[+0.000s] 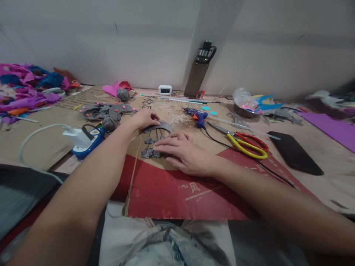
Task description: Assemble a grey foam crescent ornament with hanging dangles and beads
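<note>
On the cardboard lies a grey crescent-shaped piece [163,126] with several thin cords running down to small ruffled grey clusters [148,152]. At its upper left end, my left hand [144,118] has its fingers closed together on the edge. My right hand [184,151] rests palm down beside it, fingers stretched out over the right-hand cords and clusters. Those fingers hide part of the clusters. Just beyond my right hand lies a blue glue gun [200,119] with an orange trigger.
Scissors [246,144] with red and yellow handles and a black phone [295,152] lie to the right. A blue power strip [90,146] with a white charger sits left. More grey crescents [122,109], a bottle [196,75] and a metal bowl [245,110] stand farther back.
</note>
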`<state>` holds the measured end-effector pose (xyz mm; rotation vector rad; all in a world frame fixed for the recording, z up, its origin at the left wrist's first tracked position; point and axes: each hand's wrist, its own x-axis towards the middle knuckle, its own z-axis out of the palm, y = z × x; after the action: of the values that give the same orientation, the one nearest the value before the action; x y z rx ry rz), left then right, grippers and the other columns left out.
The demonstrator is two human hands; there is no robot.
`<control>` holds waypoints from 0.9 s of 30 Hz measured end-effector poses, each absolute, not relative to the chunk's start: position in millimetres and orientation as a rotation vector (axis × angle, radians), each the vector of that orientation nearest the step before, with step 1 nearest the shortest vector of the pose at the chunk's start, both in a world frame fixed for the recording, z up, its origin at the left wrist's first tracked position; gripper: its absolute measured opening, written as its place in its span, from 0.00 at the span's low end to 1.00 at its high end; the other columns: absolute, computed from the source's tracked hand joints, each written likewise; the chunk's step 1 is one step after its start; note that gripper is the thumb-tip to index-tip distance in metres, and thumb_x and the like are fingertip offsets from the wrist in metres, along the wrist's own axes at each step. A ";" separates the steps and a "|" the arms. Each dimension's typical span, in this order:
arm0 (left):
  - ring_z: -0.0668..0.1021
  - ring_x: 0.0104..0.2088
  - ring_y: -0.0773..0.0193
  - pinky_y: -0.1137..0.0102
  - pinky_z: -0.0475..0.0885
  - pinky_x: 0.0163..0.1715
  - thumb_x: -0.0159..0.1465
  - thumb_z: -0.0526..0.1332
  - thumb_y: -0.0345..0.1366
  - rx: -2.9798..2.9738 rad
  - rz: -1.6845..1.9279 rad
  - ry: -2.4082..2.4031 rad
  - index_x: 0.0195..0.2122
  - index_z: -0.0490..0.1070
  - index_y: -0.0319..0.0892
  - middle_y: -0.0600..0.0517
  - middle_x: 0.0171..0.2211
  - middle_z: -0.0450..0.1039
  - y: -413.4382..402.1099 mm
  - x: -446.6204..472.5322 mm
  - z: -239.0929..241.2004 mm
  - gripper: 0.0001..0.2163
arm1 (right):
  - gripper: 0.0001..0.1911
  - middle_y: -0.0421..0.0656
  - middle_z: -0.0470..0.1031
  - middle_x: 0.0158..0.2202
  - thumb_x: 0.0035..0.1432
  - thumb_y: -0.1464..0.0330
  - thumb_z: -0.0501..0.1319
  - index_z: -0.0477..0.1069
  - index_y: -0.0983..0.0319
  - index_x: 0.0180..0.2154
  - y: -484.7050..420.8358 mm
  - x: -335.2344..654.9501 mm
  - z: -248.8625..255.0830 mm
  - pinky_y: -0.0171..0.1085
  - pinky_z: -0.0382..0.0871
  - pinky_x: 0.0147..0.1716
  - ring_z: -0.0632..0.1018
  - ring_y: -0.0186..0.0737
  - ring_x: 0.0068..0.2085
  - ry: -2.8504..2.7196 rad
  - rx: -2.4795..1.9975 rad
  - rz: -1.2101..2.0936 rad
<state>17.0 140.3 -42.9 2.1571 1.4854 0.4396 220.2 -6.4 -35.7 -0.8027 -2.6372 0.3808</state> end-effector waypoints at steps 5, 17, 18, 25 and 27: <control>0.74 0.31 0.62 0.68 0.65 0.35 0.49 0.67 0.31 2.122 0.467 1.481 0.32 0.78 0.38 0.49 0.31 0.77 137.7 17.6 -40.7 0.08 | 0.15 0.42 0.75 0.49 0.66 0.67 0.49 0.75 0.56 0.43 -6.0 221.7 -32.1 0.49 0.50 0.50 0.64 0.47 0.52 -2.711 -0.785 0.432; 0.77 0.37 0.61 0.70 0.68 0.38 0.55 0.62 0.33 2.259 0.329 1.485 0.41 0.78 0.37 0.45 0.40 0.79 137.4 16.2 -37.1 0.13 | 0.15 0.44 0.76 0.34 0.65 0.64 0.51 0.74 0.61 0.33 5.4 229.2 -34.9 0.41 0.60 0.44 0.72 0.39 0.39 -2.434 -0.817 0.515; 0.77 0.38 0.61 0.71 0.68 0.39 0.56 0.60 0.32 2.259 0.330 1.480 0.41 0.77 0.37 0.45 0.41 0.79 138.5 15.3 -37.3 0.13 | 0.15 0.44 0.76 0.32 0.64 0.65 0.52 0.74 0.62 0.32 6.8 229.4 -36.2 0.40 0.61 0.43 0.73 0.38 0.37 -2.389 -0.848 0.514; 0.77 0.34 0.63 0.70 0.68 0.36 0.55 0.61 0.32 2.175 0.393 1.474 0.40 0.78 0.39 0.47 0.37 0.79 139.8 10.0 -35.1 0.12 | 0.09 0.39 0.73 0.28 0.61 0.69 0.53 0.71 0.61 0.39 17.7 238.4 -47.7 0.34 0.62 0.30 0.72 0.35 0.29 -2.059 -1.058 0.484; 0.76 0.31 0.64 0.70 0.68 0.35 0.53 0.63 0.32 2.117 0.422 1.456 0.37 0.78 0.39 0.48 0.34 0.79 138.0 9.5 -33.4 0.10 | 0.09 0.40 0.73 0.30 0.58 0.72 0.53 0.71 0.60 0.37 20.1 240.3 -49.0 0.35 0.64 0.33 0.73 0.36 0.32 -2.077 -1.029 0.452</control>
<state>9.5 138.0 -33.4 2.1173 1.4561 0.4218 240.3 20.1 -49.0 -1.0292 -2.0767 0.4525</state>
